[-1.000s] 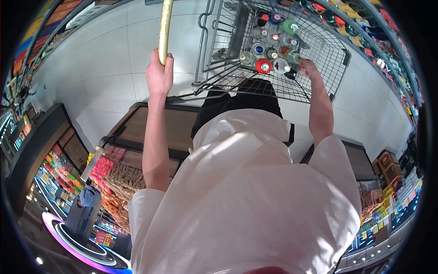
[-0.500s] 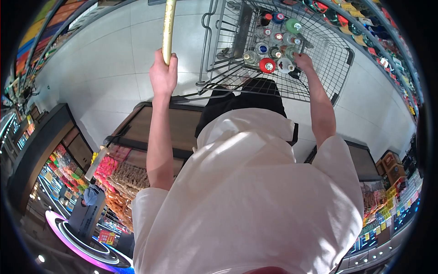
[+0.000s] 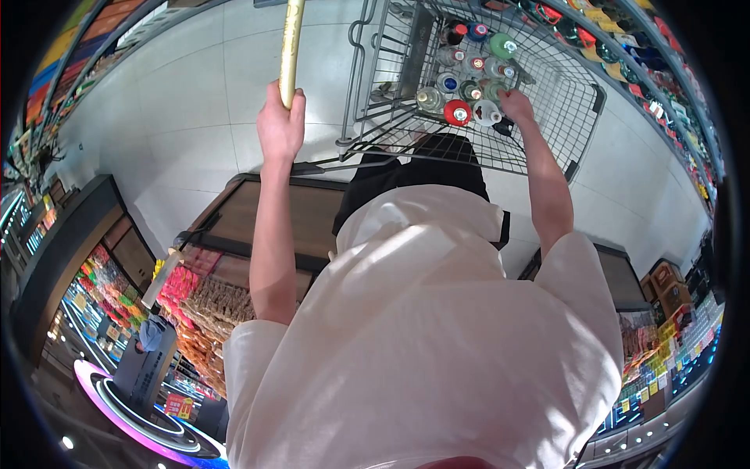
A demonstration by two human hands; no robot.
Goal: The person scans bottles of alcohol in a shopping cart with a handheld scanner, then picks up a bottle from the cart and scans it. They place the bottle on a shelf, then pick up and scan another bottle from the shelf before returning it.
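My left hand (image 3: 281, 129) is closed around the lower end of a long gold pole (image 3: 291, 47) with faint markings along it. The pole points up and runs out of view at the top edge. My right hand (image 3: 517, 108) reaches over the side of a wire shopping cart (image 3: 574, 129), its fingers curled in at a clear greenish bottle (image 3: 494, 91) among the group. Part of that bottle is hidden by my fingers. Beside them stand a white-topped bottle (image 3: 486, 114), a red-topped bottle (image 3: 457, 112) and a green bottle (image 3: 502, 45). Several other bottles stand upright in the cart.
Light floor tiles (image 3: 176, 94) spread left of the cart. Stocked shelves (image 3: 633, 74) line the right side. Behind me are low brown-fronted display counters (image 3: 273, 219) with bagged goods (image 3: 211, 305), cardboard boxes (image 3: 668, 281), and a person in blue (image 3: 154, 334) farther off.
My right hand has shifted slightly to the left among the bottles. The left hand and the gold pole have hardly moved.
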